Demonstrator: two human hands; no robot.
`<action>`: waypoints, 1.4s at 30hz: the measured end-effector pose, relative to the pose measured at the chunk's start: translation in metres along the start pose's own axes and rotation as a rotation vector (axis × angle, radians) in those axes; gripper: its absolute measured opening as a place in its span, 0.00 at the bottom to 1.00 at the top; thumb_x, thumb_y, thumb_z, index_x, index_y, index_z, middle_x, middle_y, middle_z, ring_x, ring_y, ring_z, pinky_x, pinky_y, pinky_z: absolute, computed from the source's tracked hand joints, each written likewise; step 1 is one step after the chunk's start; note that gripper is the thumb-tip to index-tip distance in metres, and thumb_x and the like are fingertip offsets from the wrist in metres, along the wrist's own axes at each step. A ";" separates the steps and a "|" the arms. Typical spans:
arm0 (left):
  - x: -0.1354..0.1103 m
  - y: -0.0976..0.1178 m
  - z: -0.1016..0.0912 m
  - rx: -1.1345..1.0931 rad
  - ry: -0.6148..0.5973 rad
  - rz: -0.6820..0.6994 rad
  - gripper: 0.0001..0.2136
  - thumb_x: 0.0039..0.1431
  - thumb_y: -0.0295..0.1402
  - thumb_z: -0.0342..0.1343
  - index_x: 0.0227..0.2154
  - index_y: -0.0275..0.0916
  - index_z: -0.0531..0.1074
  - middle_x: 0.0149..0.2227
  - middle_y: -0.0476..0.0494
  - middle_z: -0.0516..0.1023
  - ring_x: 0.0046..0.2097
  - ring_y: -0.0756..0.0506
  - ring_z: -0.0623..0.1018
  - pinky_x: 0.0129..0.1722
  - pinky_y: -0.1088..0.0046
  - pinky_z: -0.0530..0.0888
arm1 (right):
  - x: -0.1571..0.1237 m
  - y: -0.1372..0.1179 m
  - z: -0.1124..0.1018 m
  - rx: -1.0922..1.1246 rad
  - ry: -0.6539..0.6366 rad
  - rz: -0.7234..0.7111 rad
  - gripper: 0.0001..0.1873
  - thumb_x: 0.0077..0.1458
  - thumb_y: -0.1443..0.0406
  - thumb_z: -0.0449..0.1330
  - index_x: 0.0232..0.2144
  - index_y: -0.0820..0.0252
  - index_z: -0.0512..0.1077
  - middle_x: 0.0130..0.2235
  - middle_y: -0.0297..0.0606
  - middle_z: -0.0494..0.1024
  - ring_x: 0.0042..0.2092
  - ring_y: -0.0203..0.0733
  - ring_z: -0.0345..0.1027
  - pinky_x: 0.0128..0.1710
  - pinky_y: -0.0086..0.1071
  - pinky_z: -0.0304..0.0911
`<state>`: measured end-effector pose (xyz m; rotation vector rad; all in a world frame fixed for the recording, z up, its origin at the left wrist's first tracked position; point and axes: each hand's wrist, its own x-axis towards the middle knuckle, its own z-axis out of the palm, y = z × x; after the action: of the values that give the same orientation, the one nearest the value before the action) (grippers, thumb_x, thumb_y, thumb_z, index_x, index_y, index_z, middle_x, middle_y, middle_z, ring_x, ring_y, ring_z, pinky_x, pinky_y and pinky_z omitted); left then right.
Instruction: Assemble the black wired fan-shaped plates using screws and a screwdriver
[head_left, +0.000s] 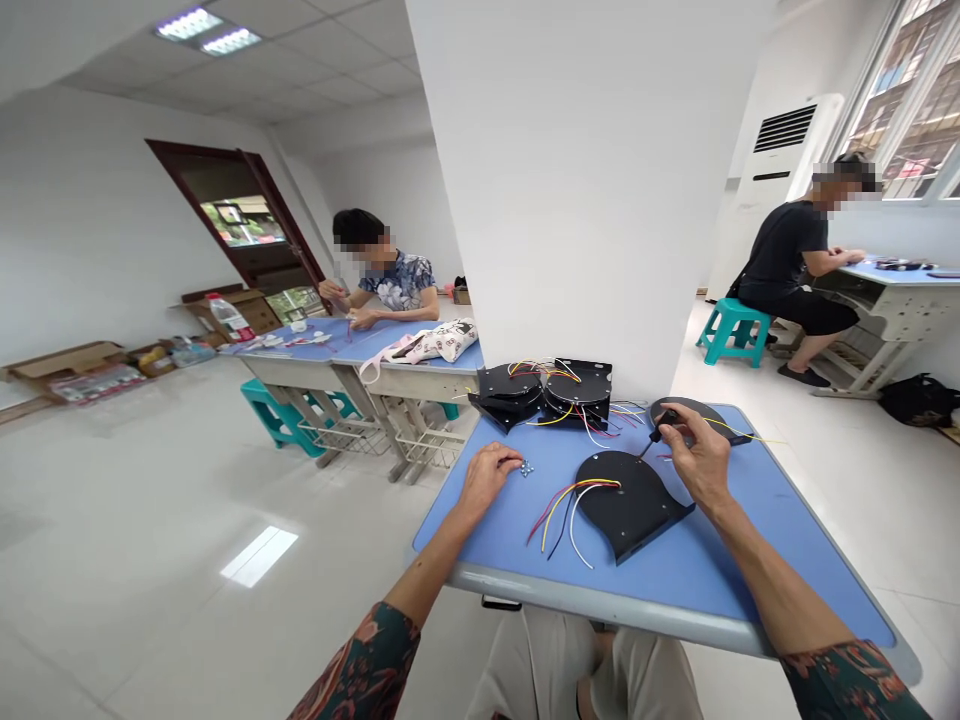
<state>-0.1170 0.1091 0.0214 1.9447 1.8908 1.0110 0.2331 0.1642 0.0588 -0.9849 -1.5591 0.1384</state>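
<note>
Your right hand [701,455], right of the middle of the frame, pinched the black handle of a screwdriver [664,426] with the thumb and fingers. The thin tip pointed down at the top edge of a flat black plate [637,500], and I can't tell if it touched. Your left hand [489,478], near the middle of the frame, reached to a little pile of shiny screws [527,468]. Its fingertips were close to each other beside the pile, but I can't tell if they pinched a screw.

The black plate lay flat on the blue table [787,550], low and right of the middle. Red, yellow, black and white wires [559,505] came out near its middle and drooped to the left. Behind it, another black plate [724,418] lay partly behind your right hand. At the table's far left corner sat a bunch of black parts [576,388] with more wires.

A big white post [592,180] stood behind the table. In the upper right, a person in black [784,250] sat on a green stool [735,330]. Left of the post, a person in a flowery shirt [405,285] worked at another blue table [352,345].
</note>
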 end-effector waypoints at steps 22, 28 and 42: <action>-0.037 0.136 0.048 0.132 -0.577 0.827 0.18 0.64 0.30 0.61 0.56 0.38 0.76 0.61 0.39 0.76 0.60 0.42 0.72 0.60 0.64 0.71 | 0.008 0.013 0.001 0.137 0.054 0.000 0.16 0.56 0.61 0.62 0.47 0.58 0.75 0.37 0.36 0.80 0.29 0.39 0.75 0.33 0.37 0.76; -0.034 0.112 0.023 0.062 -0.588 0.836 0.26 0.59 0.11 0.48 0.53 0.40 0.77 0.56 0.44 0.80 0.58 0.45 0.75 0.56 0.69 0.72 | 0.015 0.008 -0.005 0.237 0.129 0.081 0.16 0.53 0.62 0.62 0.45 0.59 0.75 0.36 0.35 0.78 0.29 0.38 0.73 0.33 0.36 0.75; 0.005 0.090 0.040 0.436 -0.153 0.741 0.09 0.65 0.20 0.52 0.39 0.37 0.76 0.47 0.39 0.82 0.55 0.42 0.76 0.61 0.60 0.71 | -0.019 -0.009 -0.029 0.412 0.166 0.233 0.16 0.54 0.58 0.65 0.43 0.58 0.71 0.35 0.38 0.80 0.32 0.40 0.73 0.28 0.33 0.72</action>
<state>-0.0222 0.1131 0.0493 2.9964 1.3896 0.5794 0.2516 0.1333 0.0574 -0.8226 -1.1975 0.5076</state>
